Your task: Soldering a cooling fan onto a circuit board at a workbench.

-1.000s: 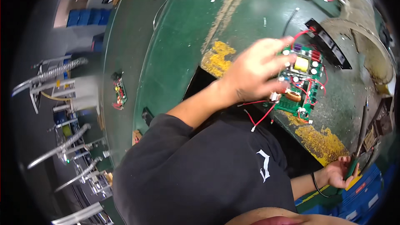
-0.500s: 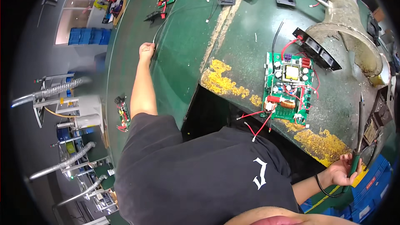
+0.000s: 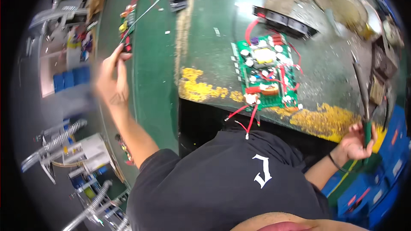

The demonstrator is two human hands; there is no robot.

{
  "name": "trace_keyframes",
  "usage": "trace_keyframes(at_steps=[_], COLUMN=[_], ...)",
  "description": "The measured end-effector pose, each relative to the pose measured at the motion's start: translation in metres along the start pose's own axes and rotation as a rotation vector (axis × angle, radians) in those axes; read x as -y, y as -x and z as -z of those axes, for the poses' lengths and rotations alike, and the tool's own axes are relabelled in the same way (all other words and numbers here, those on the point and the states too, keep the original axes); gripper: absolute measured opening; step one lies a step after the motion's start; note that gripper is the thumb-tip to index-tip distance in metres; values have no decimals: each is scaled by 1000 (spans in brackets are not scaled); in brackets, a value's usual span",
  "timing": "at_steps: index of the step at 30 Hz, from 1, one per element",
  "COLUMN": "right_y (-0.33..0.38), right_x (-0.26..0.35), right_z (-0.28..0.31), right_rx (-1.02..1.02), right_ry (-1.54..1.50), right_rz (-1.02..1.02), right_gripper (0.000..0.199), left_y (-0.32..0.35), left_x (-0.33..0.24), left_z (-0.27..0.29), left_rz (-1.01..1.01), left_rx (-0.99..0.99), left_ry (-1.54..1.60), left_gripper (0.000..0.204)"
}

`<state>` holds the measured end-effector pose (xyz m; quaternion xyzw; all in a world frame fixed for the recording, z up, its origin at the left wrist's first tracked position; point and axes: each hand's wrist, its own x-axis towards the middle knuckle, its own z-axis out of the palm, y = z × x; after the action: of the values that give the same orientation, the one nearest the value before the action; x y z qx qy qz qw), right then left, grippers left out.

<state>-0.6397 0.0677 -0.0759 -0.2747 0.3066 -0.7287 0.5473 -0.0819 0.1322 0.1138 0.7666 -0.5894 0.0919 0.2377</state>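
One board, the green circuit board (image 3: 266, 73), lies flat on the green bench (image 3: 158, 72) right in front of me, red wires hanging off its near edge, not hooked to anything I can see. Neither hand's on it. Left hand (image 3: 112, 81) is out by the bench's left edge, fingers pinched on a small red-and-black part (image 3: 126, 45), blurry. Right hand (image 3: 357, 139) is closed round a green-handled tool (image 3: 367, 133) at the bench's near right corner. Board work looks barely begun imo.

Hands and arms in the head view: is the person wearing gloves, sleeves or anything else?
No gloves: the left hand and right hand are bare. Both forearms are uncovered below a short black shirt sleeve. A thin dark band circles the right wrist.
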Motion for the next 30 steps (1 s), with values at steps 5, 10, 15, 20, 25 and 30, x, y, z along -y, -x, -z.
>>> trace_keyframes(at_steps=[5, 10, 15, 20, 25, 30], right_y=[3, 6, 7, 5, 2, 1], right_x=[0, 1, -7, -21, -28, -28], right_z=[-5, -27, -49, -66, -69, -70], right_rx=[-61, -49, -54, 3, 86, 119], right_ry=[110, 125, 184, 240, 205, 212], right_rz=[39, 44, 100, 106, 82, 60], right_gripper=[46, 46, 47, 46, 45, 44], left_y=[-16, -25, 1, 11, 10, 7], left_x=[-52, -89, -145, -181, -191, -197], left_z=[6, -7, -95, -172, -190, -207], left_rz=[-354, -454, -214, -426, -442, -465], left_rx=[-59, -125, 109, 300, 141, 80], left_ry=[-469, -589, 421, 626, 453, 412], left_gripper=[24, 20, 18, 27, 15, 11])
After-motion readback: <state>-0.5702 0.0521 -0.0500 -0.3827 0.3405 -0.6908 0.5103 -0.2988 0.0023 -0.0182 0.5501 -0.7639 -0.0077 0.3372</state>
